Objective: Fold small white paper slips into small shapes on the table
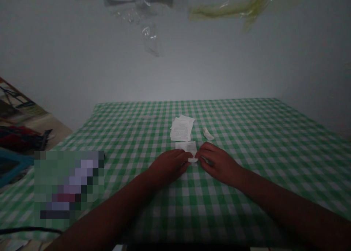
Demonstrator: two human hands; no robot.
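Observation:
A small printed sheet of paper (187, 146) lies on the green checked tablecloth in front of me, its near edge between my hands. My left hand (171, 164) pinches that edge from the left with fingers closed. From the right, my right hand (215, 159) grips the same near edge, thumb and fingers pressed together. The edge looks curled or folded up at the fingertips. Just beyond it is a loose stack of printed papers (181, 129). A crumpled white scrap (208, 134) sits beyond my right hand.
A pixelated, blurred-out object (72, 185) lies on the tablecloth (274, 141) at left, with a black cable (30, 229) near it. A faint pale strip (148, 117) lies farther back. The wall (214, 68) stands behind the table. A blue plastic item (16, 163) is off the left edge.

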